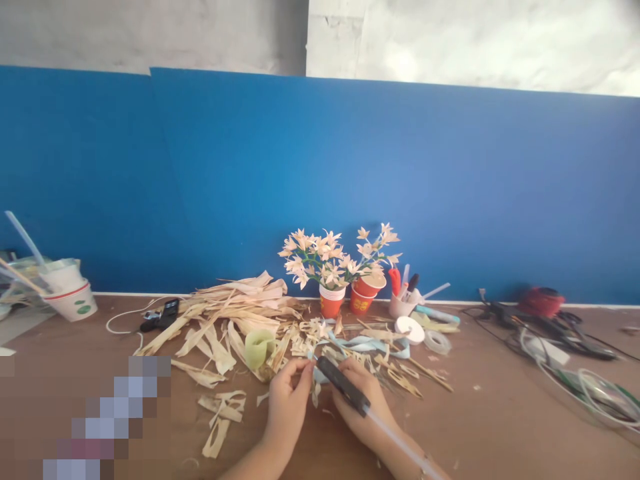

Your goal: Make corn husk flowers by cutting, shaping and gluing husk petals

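Observation:
In the lower middle, my right hand [367, 403] is wrapped around a black hot glue gun [344, 385]. A long translucent glue stick [395, 437] sticks out of its back end, and its tip points up and left. Right by that tip, my left hand [293, 393] is closed in a pinch on something too small to make out. Around both hands lie dried husk strips [225, 327], cut husk pieces [223, 417] and a pale blue strip [367, 343]. A rolled green husk [259, 348] rests just beyond my left hand.
Pale husk flowers [320, 253] stand in red paper cups [332, 303] against a blue partition [350, 167]. To their right are a pen cup [400, 305], a white roll [410, 330] and clear tape [437, 343]. Cables [595, 393] lie at right, a white cup [73, 301] at left.

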The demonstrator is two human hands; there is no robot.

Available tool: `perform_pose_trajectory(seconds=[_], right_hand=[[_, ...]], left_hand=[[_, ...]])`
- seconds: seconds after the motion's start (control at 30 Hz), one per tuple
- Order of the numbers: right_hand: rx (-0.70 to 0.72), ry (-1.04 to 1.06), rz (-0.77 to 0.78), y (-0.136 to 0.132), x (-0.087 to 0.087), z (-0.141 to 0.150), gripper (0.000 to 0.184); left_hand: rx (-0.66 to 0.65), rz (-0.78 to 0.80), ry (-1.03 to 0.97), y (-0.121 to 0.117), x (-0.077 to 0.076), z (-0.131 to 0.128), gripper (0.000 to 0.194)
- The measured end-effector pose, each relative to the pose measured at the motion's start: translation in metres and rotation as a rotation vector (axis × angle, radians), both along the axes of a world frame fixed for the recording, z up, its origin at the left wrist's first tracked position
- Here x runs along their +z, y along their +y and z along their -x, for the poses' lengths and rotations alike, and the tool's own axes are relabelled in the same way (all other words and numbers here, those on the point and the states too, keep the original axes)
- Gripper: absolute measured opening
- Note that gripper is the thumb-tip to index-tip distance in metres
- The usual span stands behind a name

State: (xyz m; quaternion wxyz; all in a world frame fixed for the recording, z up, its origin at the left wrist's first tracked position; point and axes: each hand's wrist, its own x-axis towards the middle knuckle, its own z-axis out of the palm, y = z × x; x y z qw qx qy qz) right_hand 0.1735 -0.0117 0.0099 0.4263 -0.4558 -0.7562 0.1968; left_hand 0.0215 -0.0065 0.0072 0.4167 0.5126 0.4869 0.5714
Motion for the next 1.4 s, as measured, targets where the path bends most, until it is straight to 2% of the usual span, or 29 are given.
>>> perform_pose_trajectory(seconds=[0.67, 0.97, 1.4], right_hand=[[-0.004, 0.002, -0.028, 0.002, -0.0025, -0.0005, 0.015], [-0.004, -0.002, -0.01, 0.0008, -0.0023, -0.0012, 0.015], [0.023, 0.017, -0.038, -0.0018, 0.0029, -0.0003, 0.011]], left_hand=[[0.003, 0.003, -0.006, -0.0007, 0.003, 0.0003, 0.027], [-0.007, -0.006, -0.011, 0.0007, -0.0005, 0.0002, 0.027], [0.011, -0.003, -0.031, -0.0017, 0.0057, -0.0009, 0.031]])
